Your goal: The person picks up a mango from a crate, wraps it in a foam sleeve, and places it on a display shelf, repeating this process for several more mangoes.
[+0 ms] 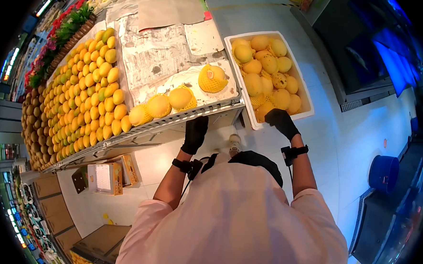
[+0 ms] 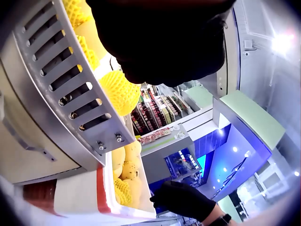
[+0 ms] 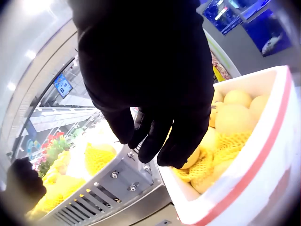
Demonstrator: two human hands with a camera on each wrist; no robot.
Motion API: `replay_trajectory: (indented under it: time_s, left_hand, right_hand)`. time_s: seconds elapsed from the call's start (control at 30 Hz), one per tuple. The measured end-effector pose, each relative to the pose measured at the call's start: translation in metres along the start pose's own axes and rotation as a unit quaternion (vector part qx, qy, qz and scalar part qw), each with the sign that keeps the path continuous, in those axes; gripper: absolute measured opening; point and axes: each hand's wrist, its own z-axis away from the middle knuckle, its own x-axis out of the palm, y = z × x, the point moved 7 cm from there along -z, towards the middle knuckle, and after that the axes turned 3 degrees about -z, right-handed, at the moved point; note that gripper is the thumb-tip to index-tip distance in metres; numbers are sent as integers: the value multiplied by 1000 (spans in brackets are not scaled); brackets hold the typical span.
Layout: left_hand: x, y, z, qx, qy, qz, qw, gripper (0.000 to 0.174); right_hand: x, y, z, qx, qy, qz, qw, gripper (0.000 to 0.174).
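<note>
Black-gloved, the right hand [image 1: 281, 123] is over the near rim of a white foam box [image 1: 308, 96] full of round yellow fruit [image 1: 269, 64]. In the right wrist view its bent, slightly parted fingers [image 3: 181, 146] are above the box's corner, with no fruit visible in them. The left hand [image 1: 195, 133], also gloved, hangs beside the display stand's front edge [image 1: 161, 124], holding nothing visible; it is a dark rounded shape in the left wrist view. Several fruits in yellow foam nets, one of them [image 1: 213, 78] at the corner, rest on the stand.
Rows of mangoes [image 1: 92, 85] fill the stand's left part, beside red flowers and green leaves [image 1: 71, 26]. Flattened cardboard [image 1: 170, 10] lies on the stand. Open cartons [image 1: 105, 178] sit on the floor below. A blue bin [image 1: 383, 173] stands at the right, near dark tanks.
</note>
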Motion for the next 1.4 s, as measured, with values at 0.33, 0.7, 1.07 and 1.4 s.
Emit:
replay_trajectory:
  time_s: [0.33, 0.7, 1.07, 1.4]
  left_hand:
    - [13, -7, 38, -77, -46, 150, 985, 39]
    - [39, 10, 13, -2, -24, 125, 992, 29]
    - [126, 8, -26, -122, -15, 149, 981, 15]
    - [175, -2, -52, -168, 18, 170, 971, 16]
  right_hand:
    - [6, 27, 82, 92, -4, -57, 994, 16]
    - [-27, 37, 44, 56, 4, -62, 997, 22]
    - [-127, 79, -7, 65, -36, -73, 995, 12]
    - [-175, 109, -36, 69, -68, -151, 984, 14]
